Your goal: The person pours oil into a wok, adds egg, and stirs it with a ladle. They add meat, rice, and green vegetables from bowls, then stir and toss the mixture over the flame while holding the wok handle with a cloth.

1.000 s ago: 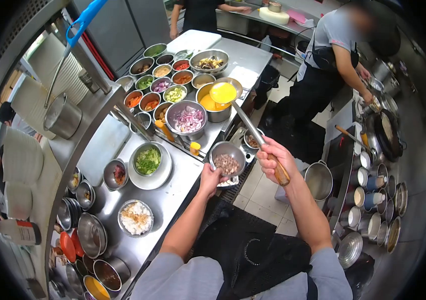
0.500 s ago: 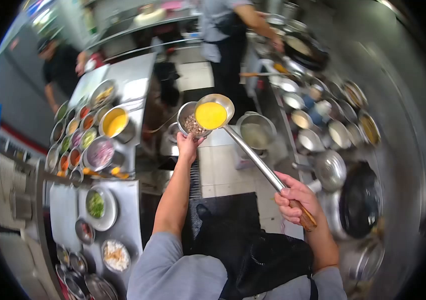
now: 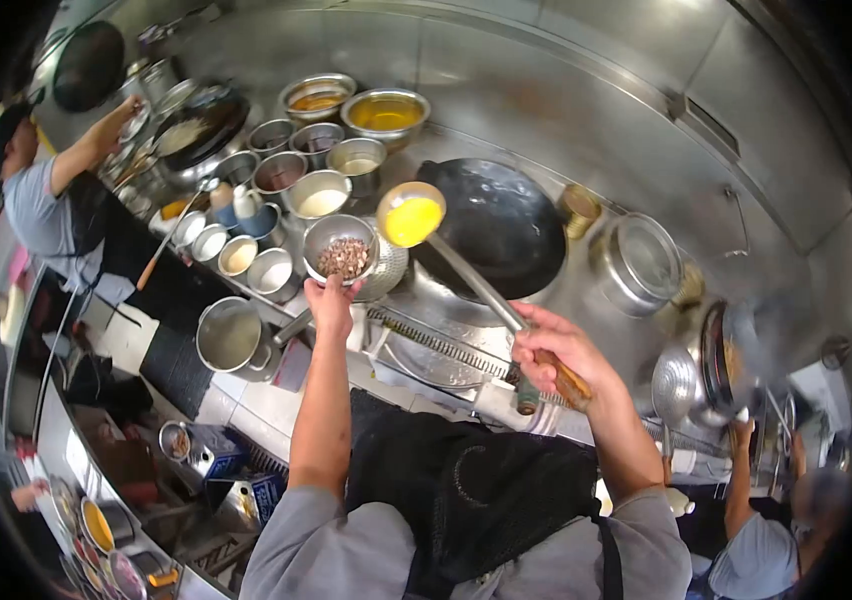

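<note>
My left hand [image 3: 331,303] holds a small steel bowl [image 3: 334,228] from below. Brown chopped pieces [image 3: 343,258] lie inside it. In my right hand [image 3: 558,348] is the wooden-ended handle of a long ladle [image 3: 474,281], the fingers wrapped round it. Bright yellow liquid [image 3: 413,221], like beaten egg, sits in the ladle's cup. The cup hangs just right of the bowl, near the left rim of a large black wok [image 3: 501,225] on the range. Below the bowl, a perforated strainer [image 3: 386,270] is partly hidden.
Several containers of seasonings and oil, including a yellow oil basin [image 3: 386,112], crowd the range behind the bowl. A deep pot [image 3: 208,338] stands lower left. Co-workers work at far left [image 3: 36,215] and lower right [image 3: 761,550], the latter near a smoking wok [image 3: 716,360].
My view has swung right, from the aisle and prep counters to the range. Bowl and ladle have come along in my hands and are now by the black wok.
</note>
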Motion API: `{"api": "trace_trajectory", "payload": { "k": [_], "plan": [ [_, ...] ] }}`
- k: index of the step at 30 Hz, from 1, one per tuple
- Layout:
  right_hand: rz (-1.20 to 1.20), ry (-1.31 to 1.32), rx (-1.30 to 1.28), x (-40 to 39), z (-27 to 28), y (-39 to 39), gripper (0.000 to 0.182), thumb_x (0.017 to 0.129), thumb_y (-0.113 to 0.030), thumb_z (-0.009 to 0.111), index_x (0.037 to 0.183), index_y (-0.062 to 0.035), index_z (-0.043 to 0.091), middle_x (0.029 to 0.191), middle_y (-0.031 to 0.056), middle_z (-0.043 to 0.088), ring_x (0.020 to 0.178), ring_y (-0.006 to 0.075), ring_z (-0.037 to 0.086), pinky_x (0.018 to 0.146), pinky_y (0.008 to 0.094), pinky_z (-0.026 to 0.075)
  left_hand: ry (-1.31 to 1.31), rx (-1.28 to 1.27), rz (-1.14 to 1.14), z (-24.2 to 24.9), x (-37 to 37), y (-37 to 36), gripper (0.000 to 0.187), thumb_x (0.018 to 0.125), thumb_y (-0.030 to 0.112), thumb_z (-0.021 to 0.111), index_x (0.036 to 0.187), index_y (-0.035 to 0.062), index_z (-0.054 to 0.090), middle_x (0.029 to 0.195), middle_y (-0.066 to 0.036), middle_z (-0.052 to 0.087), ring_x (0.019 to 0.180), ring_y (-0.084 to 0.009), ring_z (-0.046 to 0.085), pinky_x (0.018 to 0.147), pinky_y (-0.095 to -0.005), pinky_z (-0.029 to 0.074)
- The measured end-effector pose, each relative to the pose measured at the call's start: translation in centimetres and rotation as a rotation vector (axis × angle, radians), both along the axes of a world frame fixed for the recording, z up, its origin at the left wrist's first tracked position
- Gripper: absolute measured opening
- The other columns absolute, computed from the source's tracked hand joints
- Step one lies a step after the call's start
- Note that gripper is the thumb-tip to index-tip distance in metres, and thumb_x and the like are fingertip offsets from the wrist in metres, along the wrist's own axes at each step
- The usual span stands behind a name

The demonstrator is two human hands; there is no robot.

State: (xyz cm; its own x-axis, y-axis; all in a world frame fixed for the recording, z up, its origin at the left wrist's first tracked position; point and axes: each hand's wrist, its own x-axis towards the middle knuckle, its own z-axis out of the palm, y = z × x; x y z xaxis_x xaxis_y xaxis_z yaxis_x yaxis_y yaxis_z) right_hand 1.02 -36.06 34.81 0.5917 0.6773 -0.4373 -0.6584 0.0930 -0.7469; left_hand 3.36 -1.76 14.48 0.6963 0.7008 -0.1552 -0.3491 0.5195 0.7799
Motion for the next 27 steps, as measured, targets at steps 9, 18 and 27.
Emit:
{"api": "trace_trajectory", "payload": {
  "k": [9, 18, 27],
  "plan": [
    [-0.172, -0.362, -0.433, 6.9, -11.9, -4.4, 0.067, 0.086, -0.007, 0.057, 0.146, -0.0039, 0.028, 0.074, 0.0087, 0.057, 0.049, 0.0143, 0.054, 0.044, 0.0308, 0.044, 0.001, 0.066, -0.21, 3.1, 7.4, -5.0, 0.026, 0.084, -0.001, 0.053, 0.104, -0.0025, 0.036, 0.105, -0.019, 0.054, 0.079, -0.0295, 0.065, 0.061, -0.0347, 0.06],
    [-0.158, -0.74, -1.028, 3.3, -9.6, -5.8, 0.062, 0.084, -0.006, 0.061, 0.143, -0.0106, 0.042, 0.063, 0.0118, 0.054, 0.054, 0.0126, 0.051, 0.056, 0.0324, 0.047, 0.06, 0.196, -0.274, 2.6, 10.3, -2.5, 0.024, 0.086, 0.001, 0.052, 0.104, -0.0052, 0.039, 0.104, -0.02, 0.055, 0.078, -0.0288, 0.066, 0.063, -0.0339, 0.059],
    [-0.077, -0.769, -1.079, 2.9, -14.1, -1.9, 0.066, 0.084, -0.008, 0.059, 0.146, -0.0079, 0.034, 0.079, 0.03, 0.063, 0.069, 0.0416, 0.064, 0.07, 0.0437, 0.051, 0.007, 0.161, -0.425, 4.2, 13.4, -1.2, 0.021, 0.087, 0.0, 0.051, 0.101, -0.0025, 0.035, 0.102, -0.021, 0.056, 0.077, -0.0308, 0.068, 0.065, -0.0336, 0.06]
  ]
}}
